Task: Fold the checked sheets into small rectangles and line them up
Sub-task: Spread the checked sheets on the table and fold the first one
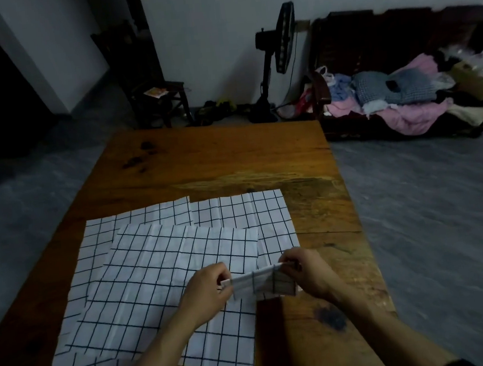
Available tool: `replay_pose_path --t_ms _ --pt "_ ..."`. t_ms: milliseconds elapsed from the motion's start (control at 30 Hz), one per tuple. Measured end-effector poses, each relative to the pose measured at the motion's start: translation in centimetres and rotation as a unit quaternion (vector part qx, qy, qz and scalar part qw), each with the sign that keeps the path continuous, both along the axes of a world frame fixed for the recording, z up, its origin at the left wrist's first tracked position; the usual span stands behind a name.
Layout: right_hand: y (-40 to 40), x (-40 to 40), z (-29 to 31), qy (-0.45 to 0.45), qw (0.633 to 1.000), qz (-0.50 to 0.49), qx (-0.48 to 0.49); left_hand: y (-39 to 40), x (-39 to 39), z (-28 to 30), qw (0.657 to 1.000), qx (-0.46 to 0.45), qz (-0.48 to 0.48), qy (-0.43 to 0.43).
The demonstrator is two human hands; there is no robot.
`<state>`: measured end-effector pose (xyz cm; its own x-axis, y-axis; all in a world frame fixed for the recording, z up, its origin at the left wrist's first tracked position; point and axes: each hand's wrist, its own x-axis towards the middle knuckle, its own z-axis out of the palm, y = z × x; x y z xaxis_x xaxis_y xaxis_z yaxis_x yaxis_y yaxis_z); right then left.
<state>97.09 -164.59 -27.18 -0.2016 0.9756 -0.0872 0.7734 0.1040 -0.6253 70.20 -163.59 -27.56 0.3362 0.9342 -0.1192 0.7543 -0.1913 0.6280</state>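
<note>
Several white sheets with a black check lie spread and overlapping on the wooden table (232, 160); the top flat sheet (155, 279) covers the left and middle. Above its right edge I hold a small folded sheet (261, 282), a narrow rectangle slightly off the table. My left hand (207, 289) pinches its left end with curled fingers. My right hand (305, 271) grips its right end. Another flat sheet (254, 211) shows at the back right of the pile.
Bare wood lies beyond the sheets and along the table's right side. Past the table stand a dark chair (158, 99), a floor fan (275, 61) and a dark bench (401, 79) heaped with clothes. Grey floor surrounds the table.
</note>
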Motion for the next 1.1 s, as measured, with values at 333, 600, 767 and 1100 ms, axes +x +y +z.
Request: replay_pose_path --t_ms 333,600,767,1100 --pt "-5.9 2.0 6.9 -0.017 0.990 -0.124 0.071 0.9 1.5 5.1 0.983 0.046 -0.061 -0.164" --pt "-12.7 6.8 9.8 0.040 0.962 -0.240 0.127 -2.1 8.5 8.4 0.963 0.028 -0.104 -0.248" --pt "-17.0 11.0 10.4 0.104 0.945 -0.267 0.160 -5.6 13.2 10.1 0.962 0.039 -0.134 -0.234" --pt "-29.9 25.0 10.3 0.183 0.909 -0.309 0.213 -16.3 28.6 12.3 0.964 0.056 -0.185 -0.181"
